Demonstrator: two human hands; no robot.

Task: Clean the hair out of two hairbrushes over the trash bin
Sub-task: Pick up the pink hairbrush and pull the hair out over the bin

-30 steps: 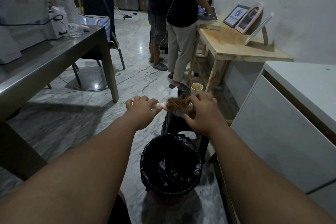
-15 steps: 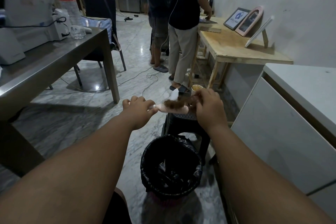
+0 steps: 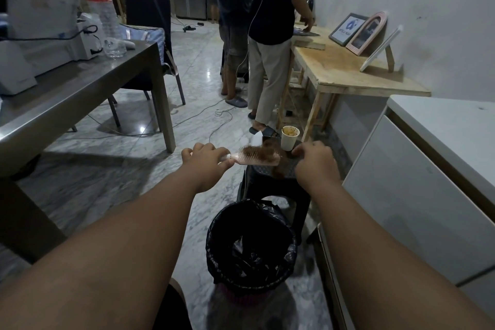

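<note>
My left hand grips the handle of a pink hairbrush, held level with its bristles up. Brown hair is tangled in the bristles, and a strand of it stretches right toward my right hand. That hand is pinched shut to the right of the brush head, pulling on the hair. A clump of hair hangs below the brush's right end. The black-lined trash bin stands on the floor below and nearer to me. A second hairbrush is not visible.
A black plastic stool behind the bin carries a paper cup. A steel table is on the left, a white cabinet on the right, a wooden table beyond. Two people stand ahead; cables lie on the floor.
My right hand has moved from on top of the brush head out to the right, drawing hair off the bristles. The left hand keeps its hold on the handle.
</note>
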